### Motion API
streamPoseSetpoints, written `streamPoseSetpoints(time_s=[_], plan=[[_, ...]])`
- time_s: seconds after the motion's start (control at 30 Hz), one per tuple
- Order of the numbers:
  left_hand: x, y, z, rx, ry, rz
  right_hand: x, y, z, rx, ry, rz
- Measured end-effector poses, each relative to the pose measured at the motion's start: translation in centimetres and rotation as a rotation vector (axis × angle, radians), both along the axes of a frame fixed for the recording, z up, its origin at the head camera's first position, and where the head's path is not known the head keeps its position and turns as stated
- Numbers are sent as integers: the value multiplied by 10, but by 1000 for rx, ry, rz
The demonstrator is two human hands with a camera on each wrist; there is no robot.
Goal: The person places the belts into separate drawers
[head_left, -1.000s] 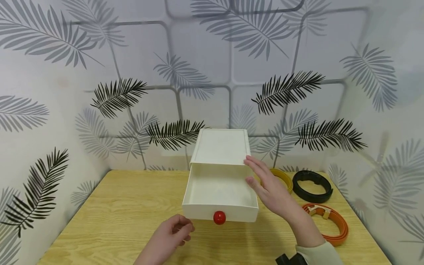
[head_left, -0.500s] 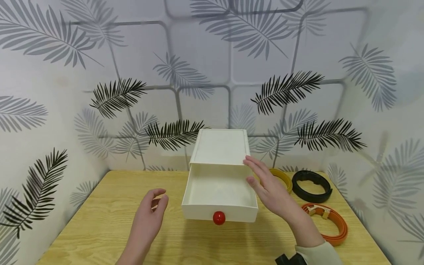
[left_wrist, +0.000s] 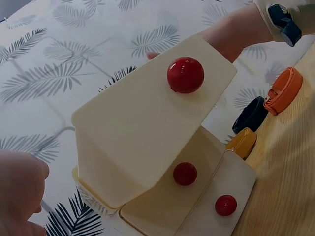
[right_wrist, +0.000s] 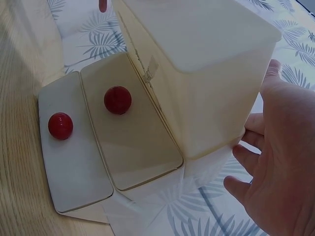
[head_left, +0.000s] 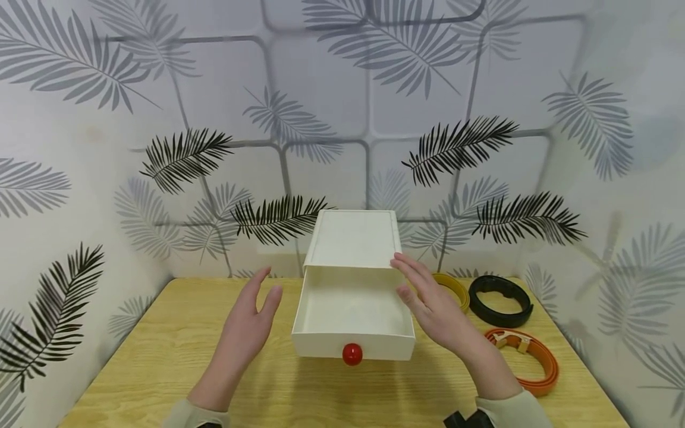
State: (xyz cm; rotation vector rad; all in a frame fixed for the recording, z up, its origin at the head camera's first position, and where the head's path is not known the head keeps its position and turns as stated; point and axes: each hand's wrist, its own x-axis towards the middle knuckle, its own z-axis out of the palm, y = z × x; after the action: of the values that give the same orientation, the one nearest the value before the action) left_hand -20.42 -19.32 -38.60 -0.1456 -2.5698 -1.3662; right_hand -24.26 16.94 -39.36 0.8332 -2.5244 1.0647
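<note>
Hand, left (head_left: 248,324): relaxed, thumb and fingers apart; in the air to the left of the drawer unit, clear of it.

Hand, right (head_left: 436,309): fingers extended, thumb apart from them; fingertips at the right upper edge of the unit's casing, laid against its side.

Drawer unit (head_left: 355,238), one: smooth, cream-white, plastic-looking; boxy, with a flat top; at the middle of the worktop, between the two hands. Three tiers.

Top drawer (head_left: 321,345): pulled out toward the near side; bare pale interior, shallow rectangular tray with rounded corners; fitted with a glossy red ball knob (head_left: 352,354).

Middle drawer (right_wrist: 142,152) and bottom drawer (right_wrist: 78,172): closed, rounded corners, each with a red ball knob.

Belts, three, coiled, at the right: yellow belt (head_left: 462,294), far, partly behind the right hand; black belt (head_left: 500,321), beside it, to its right; orange belt (head_left: 549,368), nearer, with a gold-toned buckle.

Worktop (head_left: 155,356): light, wood-grained.

Wall covering (head_left: 332,89): pale grey-white, printed with grey and black fronds.

Sleeves (head_left: 511,411): pale, at both wrists.
</note>
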Motion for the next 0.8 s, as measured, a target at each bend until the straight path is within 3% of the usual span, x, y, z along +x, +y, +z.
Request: streamPoseSetpoints(time_s=[0.4,0.63,0.8], plan=[[-37,11,26,-86,44,-100,-1,1,0,-6,-20,0],[-60,18,32,-121,28,-100,0,1,1,-7,-30,-6],[-73,25,36,-136,26,-136,0,1,1,-2,-16,-2]])
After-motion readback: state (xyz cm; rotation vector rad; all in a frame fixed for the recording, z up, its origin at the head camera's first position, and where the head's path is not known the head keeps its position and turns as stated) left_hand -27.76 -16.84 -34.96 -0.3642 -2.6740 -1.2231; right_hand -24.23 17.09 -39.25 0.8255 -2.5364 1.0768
